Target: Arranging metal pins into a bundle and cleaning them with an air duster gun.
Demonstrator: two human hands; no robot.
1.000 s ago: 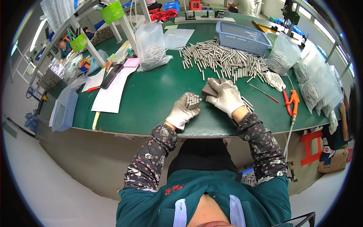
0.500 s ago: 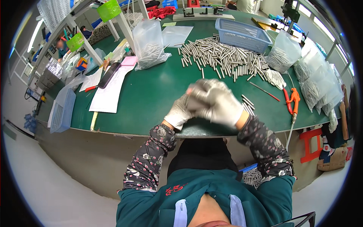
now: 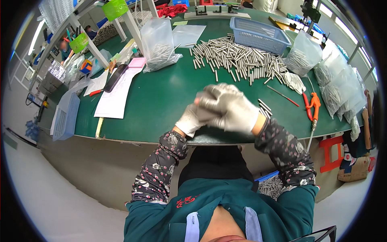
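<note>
Both hands wear whitish work gloves with greyed palms and meet over the near edge of the green table (image 3: pixel 161 101). My right hand (image 3: pixel 234 111) is curled over my left hand (image 3: pixel 190 119), its fingers bent and blurred. Whatever lies between them is hidden. A few short metal pins (image 3: pixel 264 108) lie just right of my right hand. Beyond the hands spreads a large pile of the same pins (image 3: pixel 234 58). To the right are a thin rod with a red end (image 3: pixel 283 96), a crumpled white cloth or glove (image 3: pixel 295 82) and an orange air gun (image 3: pixel 314 105).
A blue basket (image 3: pixel 260 38) stands behind the pile. Clear bags of pins stand at left (image 3: pixel 159 48) and right (image 3: pixel 304 52), with more bags (image 3: pixel 338 88) at the far right. Papers (image 3: pixel 113 99) and a dark phone-like case (image 3: pixel 115 77) lie at left.
My joined hands have shifted slightly, the right one turning a little to the left over the left hand. The pins and tools on the table lie as before.
</note>
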